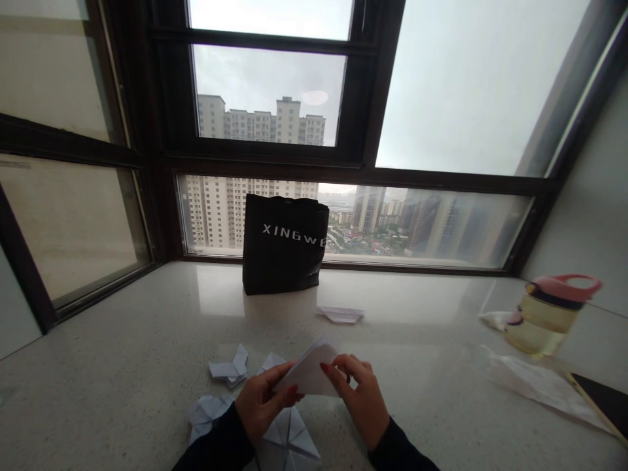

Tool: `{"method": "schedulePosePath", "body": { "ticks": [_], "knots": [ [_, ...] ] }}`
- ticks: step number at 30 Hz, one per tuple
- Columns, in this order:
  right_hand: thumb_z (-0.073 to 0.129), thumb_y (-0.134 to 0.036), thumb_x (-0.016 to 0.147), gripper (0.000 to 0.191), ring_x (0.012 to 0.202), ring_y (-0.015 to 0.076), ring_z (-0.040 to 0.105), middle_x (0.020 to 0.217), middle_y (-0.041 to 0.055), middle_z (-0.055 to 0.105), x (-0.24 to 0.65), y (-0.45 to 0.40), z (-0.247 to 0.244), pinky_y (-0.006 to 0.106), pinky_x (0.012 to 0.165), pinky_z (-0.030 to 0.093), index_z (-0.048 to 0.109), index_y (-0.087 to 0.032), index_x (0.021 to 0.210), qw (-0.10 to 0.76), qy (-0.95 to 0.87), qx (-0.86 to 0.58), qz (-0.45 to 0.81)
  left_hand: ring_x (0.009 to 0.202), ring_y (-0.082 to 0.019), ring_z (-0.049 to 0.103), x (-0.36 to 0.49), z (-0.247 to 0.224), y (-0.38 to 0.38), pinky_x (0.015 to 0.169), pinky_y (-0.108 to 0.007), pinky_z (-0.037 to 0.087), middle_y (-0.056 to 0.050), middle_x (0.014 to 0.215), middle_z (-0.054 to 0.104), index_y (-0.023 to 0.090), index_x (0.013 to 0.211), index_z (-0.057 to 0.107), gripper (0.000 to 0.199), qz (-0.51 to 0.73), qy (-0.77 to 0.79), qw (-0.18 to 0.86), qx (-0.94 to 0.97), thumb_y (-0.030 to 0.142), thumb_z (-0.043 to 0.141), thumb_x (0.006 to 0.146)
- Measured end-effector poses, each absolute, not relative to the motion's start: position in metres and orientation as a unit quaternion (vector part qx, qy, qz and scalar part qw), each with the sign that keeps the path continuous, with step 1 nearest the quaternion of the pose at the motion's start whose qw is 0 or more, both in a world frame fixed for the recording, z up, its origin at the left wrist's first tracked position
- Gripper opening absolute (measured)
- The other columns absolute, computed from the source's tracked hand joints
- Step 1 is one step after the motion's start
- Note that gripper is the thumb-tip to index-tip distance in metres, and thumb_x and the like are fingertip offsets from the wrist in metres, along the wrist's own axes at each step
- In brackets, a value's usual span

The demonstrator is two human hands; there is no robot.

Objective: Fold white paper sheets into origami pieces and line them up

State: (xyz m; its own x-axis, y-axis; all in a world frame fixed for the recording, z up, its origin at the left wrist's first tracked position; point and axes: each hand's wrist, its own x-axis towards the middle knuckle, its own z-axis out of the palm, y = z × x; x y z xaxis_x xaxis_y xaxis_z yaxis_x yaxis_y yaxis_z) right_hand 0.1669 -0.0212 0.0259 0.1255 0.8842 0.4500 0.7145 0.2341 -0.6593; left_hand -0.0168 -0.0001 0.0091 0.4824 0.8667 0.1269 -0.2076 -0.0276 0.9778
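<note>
Folded paper [309,378]: lying where?

Between left grip [260,402] and right grip [366,392], seemingly raised off the tabletop [432,392], close by the creased paper [290,435].

Long axis?

Hard to tell; slants away and rightward from left grip.

Grip state?

Closed around lower-left corner on the left, thumb on near face; pinched at upper-right edge on the right.

Nearer hand?

Neither. Touches both.

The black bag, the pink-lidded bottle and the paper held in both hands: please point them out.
Black bag [284,265]: head view, front face.
Pink-lidded bottle [543,322]: head view, see-through body.
Held paper [310,377]: head view, flat face.
</note>
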Motion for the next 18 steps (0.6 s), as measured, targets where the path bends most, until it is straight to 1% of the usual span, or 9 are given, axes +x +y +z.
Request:
{"method": "schedulePosePath", "body": {
  "ticks": [4, 6, 8, 9, 10, 12, 14, 16, 18],
  "knots": [
    [0.050, -0.042, 0.071, 0.025, 0.059, 0.0164, 0.047, 0.056, -0.0004, 0.051, 0.165, -0.021, 0.023, 0.029, 0.061, 0.037, 0.057, -0.019, 0.062, 0.464, -0.650, -0.591, 0.114, 0.074, -0.017, 0.061, -0.016, 0.007, 0.001, 0.067, -0.024, 0.046, -0.003, 0.083, 0.064, 0.017, 0.100, 0.057, 0.043, 0.421, 0.312, 0.632, 0.571, 0.041, 0.060, 0.065],
    [0.053, -0.039, 0.070, 0.025, 0.063, 0.0161, 0.048, 0.069, 0.0014, 0.054, 0.165, -0.019, 0.023, 0.028, 0.061, 0.039, 0.056, -0.019, 0.085, 0.511, -0.632, -0.566, 0.134, 0.075, -0.017, 0.061, -0.016, 0.006, 0.002, 0.068, -0.025, 0.046, -0.004, 0.086, 0.064, 0.018, 0.101, 0.056, 0.043, 0.421, 0.317, 0.619, 0.582, 0.043, 0.058, 0.066],
    [0.056, -0.036, 0.068, 0.048, 0.070, 0.0163, 0.050, 0.088, 0.0047, 0.055, 0.168, -0.017, 0.025, 0.027, 0.061, 0.041, 0.042, -0.019, 0.110, 0.541, -0.623, -0.536, 0.180, 0.075, -0.017, 0.061, -0.017, 0.007, 0.002, 0.067, -0.025, 0.047, -0.004, 0.088, 0.063, 0.018, 0.101, 0.056, 0.043, 0.407, 0.321, 0.584, 0.624, 0.044, 0.055, 0.068],
    [0.057, -0.035, 0.067, 0.053, 0.072, 0.0166, 0.051, 0.093, 0.0054, 0.055, 0.170, -0.016, 0.027, 0.027, 0.061, 0.042, 0.039, -0.019, 0.114, 0.533, -0.631, -0.522, 0.213, 0.073, -0.017, 0.061, -0.018, 0.009, 0.001, 0.066, -0.024, 0.047, -0.005, 0.087, 0.063, 0.018, 0.102, 0.056, 0.042, 0.397, 0.323, 0.555, 0.656, 0.045, 0.052, 0.070],
    [0.057, -0.035, 0.067, 0.049, 0.071, 0.0168, 0.052, 0.090, 0.0050, 0.057, 0.173, -0.015, 0.030, 0.027, 0.061, 0.042, 0.044, -0.018, 0.110, 0.511, -0.646, -0.510, 0.246, 0.071, -0.016, 0.061, -0.017, 0.012, 0.001, 0.064, -0.023, 0.047, -0.005, 0.085, 0.063, 0.018, 0.102, 0.056, 0.041, 0.385, 0.326, 0.520, 0.690, 0.045, 0.049, 0.072],
    [0.057, -0.037, 0.067, 0.027, 0.064, 0.0165, 0.052, 0.071, 0.0020, 0.058, 0.179, -0.015, 0.037, 0.026, 0.058, 0.040, 0.058, -0.016, 0.085, 0.458, -0.681, -0.495, 0.288, 0.064, -0.014, 0.060, -0.015, 0.019, -0.001, 0.059, -0.021, 0.046, -0.004, 0.077, 0.063, 0.017, 0.105, 0.054, 0.041, 0.362, 0.329, 0.443, 0.751, 0.044, 0.042, 0.076],
    [0.056, -0.037, 0.067, 0.023, 0.058, 0.0152, 0.049, 0.057, -0.0005, 0.053, 0.185, -0.017, 0.043, 0.025, 0.056, 0.039, 0.058, -0.015, 0.062, 0.431, -0.703, -0.492, 0.279, 0.058, -0.013, 0.059, -0.009, 0.028, -0.003, 0.055, -0.020, 0.045, -0.003, 0.069, 0.063, 0.016, 0.110, 0.049, 0.044, 0.338, 0.325, 0.376, 0.799, 0.044, 0.036, 0.079],
    [0.056, -0.037, 0.068, 0.024, 0.057, 0.0143, 0.048, 0.056, -0.0012, 0.051, 0.189, -0.021, 0.047, 0.025, 0.055, 0.038, 0.057, -0.016, 0.058, 0.430, -0.717, -0.484, 0.257, 0.053, -0.012, 0.058, 0.000, 0.034, -0.003, 0.051, -0.019, 0.043, -0.003, 0.063, 0.062, 0.015, 0.108, 0.050, 0.046, 0.296, 0.315, 0.332, 0.838, 0.046, 0.029, 0.080],
    [0.056, -0.036, 0.069, 0.023, 0.058, 0.0139, 0.048, 0.057, -0.0011, 0.052, 0.191, -0.022, 0.046, 0.024, 0.055, 0.037, 0.057, -0.016, 0.059, 0.433, -0.724, -0.474, 0.251, 0.050, -0.012, 0.057, 0.010, 0.038, -0.002, 0.047, -0.017, 0.041, -0.002, 0.055, 0.061, 0.015, 0.092, 0.057, 0.050, 0.240, 0.321, 0.298, 0.866, 0.047, 0.019, 0.082]
  ]
}}
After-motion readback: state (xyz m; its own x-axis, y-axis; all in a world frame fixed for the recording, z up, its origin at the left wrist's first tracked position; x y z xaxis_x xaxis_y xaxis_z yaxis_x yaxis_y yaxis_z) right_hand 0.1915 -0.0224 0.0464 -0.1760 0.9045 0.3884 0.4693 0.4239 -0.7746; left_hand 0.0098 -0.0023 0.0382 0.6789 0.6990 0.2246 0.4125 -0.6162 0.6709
